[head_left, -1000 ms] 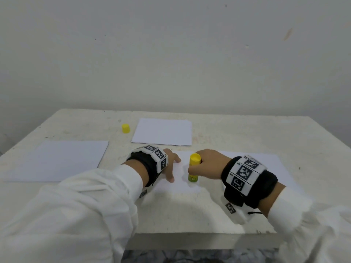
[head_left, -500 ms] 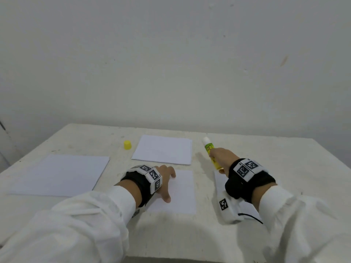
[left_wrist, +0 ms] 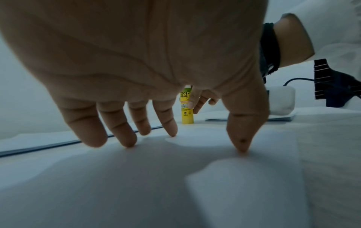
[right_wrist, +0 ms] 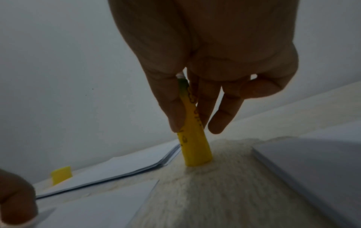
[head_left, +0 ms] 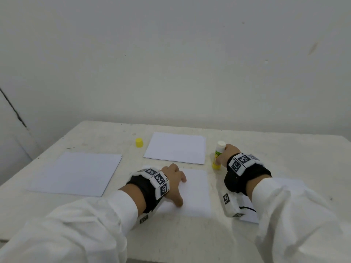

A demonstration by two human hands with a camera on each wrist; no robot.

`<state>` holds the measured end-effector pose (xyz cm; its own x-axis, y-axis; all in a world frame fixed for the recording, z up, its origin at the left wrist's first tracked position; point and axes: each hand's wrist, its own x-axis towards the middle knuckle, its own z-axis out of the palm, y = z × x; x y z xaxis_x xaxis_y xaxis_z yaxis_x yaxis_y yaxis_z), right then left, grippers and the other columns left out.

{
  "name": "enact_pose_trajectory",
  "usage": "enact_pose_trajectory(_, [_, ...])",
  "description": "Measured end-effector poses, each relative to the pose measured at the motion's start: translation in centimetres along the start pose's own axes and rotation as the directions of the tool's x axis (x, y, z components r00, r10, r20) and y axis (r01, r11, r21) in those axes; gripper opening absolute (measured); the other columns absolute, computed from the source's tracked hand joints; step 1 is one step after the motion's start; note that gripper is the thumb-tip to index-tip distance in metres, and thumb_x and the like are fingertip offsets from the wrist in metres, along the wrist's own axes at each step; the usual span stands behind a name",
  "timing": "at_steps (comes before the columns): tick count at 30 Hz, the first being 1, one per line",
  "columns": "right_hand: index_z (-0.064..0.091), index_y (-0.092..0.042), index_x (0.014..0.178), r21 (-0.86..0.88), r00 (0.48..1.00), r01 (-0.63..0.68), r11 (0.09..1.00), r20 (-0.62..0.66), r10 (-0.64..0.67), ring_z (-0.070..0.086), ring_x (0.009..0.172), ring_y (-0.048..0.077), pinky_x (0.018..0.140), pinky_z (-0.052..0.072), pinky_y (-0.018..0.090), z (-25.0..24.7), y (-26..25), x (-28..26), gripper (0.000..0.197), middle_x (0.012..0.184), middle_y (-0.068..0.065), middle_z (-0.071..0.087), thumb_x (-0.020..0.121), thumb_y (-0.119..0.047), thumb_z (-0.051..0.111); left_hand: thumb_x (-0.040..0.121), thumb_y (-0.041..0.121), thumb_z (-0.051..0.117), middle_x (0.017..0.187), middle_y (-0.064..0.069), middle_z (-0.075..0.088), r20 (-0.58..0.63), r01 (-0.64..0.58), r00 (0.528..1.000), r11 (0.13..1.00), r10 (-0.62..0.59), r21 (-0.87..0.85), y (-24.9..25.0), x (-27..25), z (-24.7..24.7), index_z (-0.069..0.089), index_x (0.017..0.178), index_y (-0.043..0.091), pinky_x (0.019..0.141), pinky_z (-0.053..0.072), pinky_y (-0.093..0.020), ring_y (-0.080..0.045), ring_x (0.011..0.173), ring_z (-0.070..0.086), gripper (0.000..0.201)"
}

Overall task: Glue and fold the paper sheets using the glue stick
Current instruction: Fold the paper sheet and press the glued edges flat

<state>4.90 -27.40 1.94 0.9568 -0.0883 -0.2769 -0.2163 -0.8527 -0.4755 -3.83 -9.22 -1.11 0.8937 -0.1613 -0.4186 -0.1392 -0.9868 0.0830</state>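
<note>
A yellow glue stick [head_left: 218,157] stands upright on the table, uncapped, its white tip up. My right hand [head_left: 225,154] pinches its barrel between thumb and fingers; the right wrist view shows the glue stick [right_wrist: 193,143] with its base on the bare tabletop. My left hand [head_left: 177,188] presses spread fingertips [left_wrist: 171,131] onto a white folded sheet [head_left: 197,194] in the middle. In the left wrist view the glue stick [left_wrist: 187,111] stands beyond those fingers. Another white sheet [head_left: 248,217] lies under my right wrist.
The yellow cap [head_left: 139,142] sits alone at the back, left of a small stack of white paper [head_left: 175,148]. A larger stack of sheets [head_left: 76,172] lies at the left. The white table [head_left: 284,168] ends against a plain wall.
My right hand lifted the glue stick off the middle sheet, turned it tip up and carried it back and right, where it now stands on the table. My left hand stayed on the sheet.
</note>
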Motion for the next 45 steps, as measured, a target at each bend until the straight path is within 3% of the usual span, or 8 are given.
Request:
enact_pose_trajectory(6, [0.049,0.001,0.127,-0.212,0.993,-0.103,0.972,0.035,0.113,0.054,0.118,0.028,0.1,0.043,0.032,-0.9,-0.2,-1.4,0.05,0.128,0.015,0.054,0.087,-0.022,0.066,0.068,0.049,0.075,0.135,0.0,0.04,0.009,-0.025,1.0,0.997,0.024,0.066,-0.1,0.3,0.3,0.036,0.14,0.031,0.103,0.036,-0.041,-0.023,0.125,0.038,0.083])
enact_pose_trajectory(8, [0.056,0.0,0.12,-0.282,0.985,-0.08,0.956,0.127,0.12,0.056,0.1,0.024,0.082,0.045,0.027,-1.9,0.1,-2.5,0.04,0.113,0.012,0.06,0.087,-0.022,0.066,0.064,0.052,0.074,0.13,0.004,0.045,-0.011,-0.003,1.0,1.0,0.003,0.031,-0.2,0.5,0.2,0.037,0.137,0.035,0.103,0.034,-0.041,-0.022,0.124,0.038,0.083])
enact_pose_trajectory(11, [0.061,-0.008,0.08,-0.324,0.977,-0.02,0.946,0.196,0.088,0.05,0.065,0.015,0.054,0.037,0.021,-0.8,-1.2,-5.4,0.019,0.07,0.0,0.054,0.086,-0.025,0.066,0.066,0.052,0.07,0.13,0.01,0.048,-0.087,-0.023,0.996,0.997,0.016,-0.074,-2.7,-0.8,0.1,0.039,0.133,0.04,0.104,0.034,-0.041,-0.021,0.124,0.039,0.075])
enact_pose_trajectory(15, [0.051,-0.013,0.06,-0.388,0.957,0.124,0.913,0.291,-0.006,0.043,0.052,0.009,0.05,0.033,0.019,0.3,-3.6,-7.6,0.038,0.057,-0.005,0.049,0.086,-0.037,0.064,0.086,0.04,0.057,0.139,0.006,0.045,-0.142,-0.049,0.989,0.998,0.042,-0.048,-3.8,-2.1,-1.5,0.052,0.129,0.038,0.107,0.025,-0.037,-0.021,0.132,0.032,0.044])
enact_pose_trajectory(22, [0.059,-0.01,0.078,-0.354,0.886,0.406,0.842,0.379,-0.268,0.053,0.072,0.017,0.068,0.042,0.024,8.2,-15.7,-9.3,0.029,0.078,0.0,0.056,0.085,-0.037,0.066,0.093,0.028,0.054,0.123,0.003,0.064,-0.099,0.212,0.971,0.975,-0.219,-0.073,-17.4,-7.0,-2.5,0.068,0.117,0.021,0.093,0.041,-0.025,-0.018,0.114,0.058,0.029])
enact_pose_trajectory(29, [0.061,-0.01,0.101,-0.479,0.878,0.454,0.752,0.384,-0.286,0.054,0.102,0.027,0.089,0.041,0.033,15.3,-23.9,-9.9,0.054,0.111,0.009,0.063,0.078,-0.058,0.065,0.081,0.044,0.071,0.156,-0.001,0.025,0.06,0.455,0.89,0.888,-0.451,-0.064,-30.5,-8.9,-0.2,0.026,0.15,0.018,0.115,0.024,-0.034,-0.021,0.142,0.027,0.086])
enact_pose_trajectory(36, [0.044,-0.019,0.137,-0.586,0.901,0.408,0.7,0.382,-0.206,0.039,0.128,0.032,0.103,0.036,0.045,19.2,-25.4,-7.4,0.105,0.138,0.01,0.044,0.054,-0.08,0.066,0.077,0.049,0.074,0.15,-0.004,0.034,0.063,0.414,0.909,0.91,-0.412,-0.02,-32.2,-7.8,0.1,0.031,0.148,0.016,0.11,0.031,-0.035,-0.024,0.137,0.036,0.089])
enact_pose_trajectory(45, [0.051,-0.018,0.127,-0.554,0.91,0.401,0.729,0.33,-0.25,0.033,0.125,0.03,0.102,0.034,0.048,19.6,-26.1,-8.3,0.088,0.125,0.006,0.044,0.057,-0.065,0.075,0.076,0.053,0.072,0.145,-0.004,0.04,0.035,0.424,0.906,0.906,-0.423,-0.018,-32.5,-7.7,0.9,0.035,0.144,0.016,0.107,0.036,-0.041,-0.026,0.131,0.042,0.086])
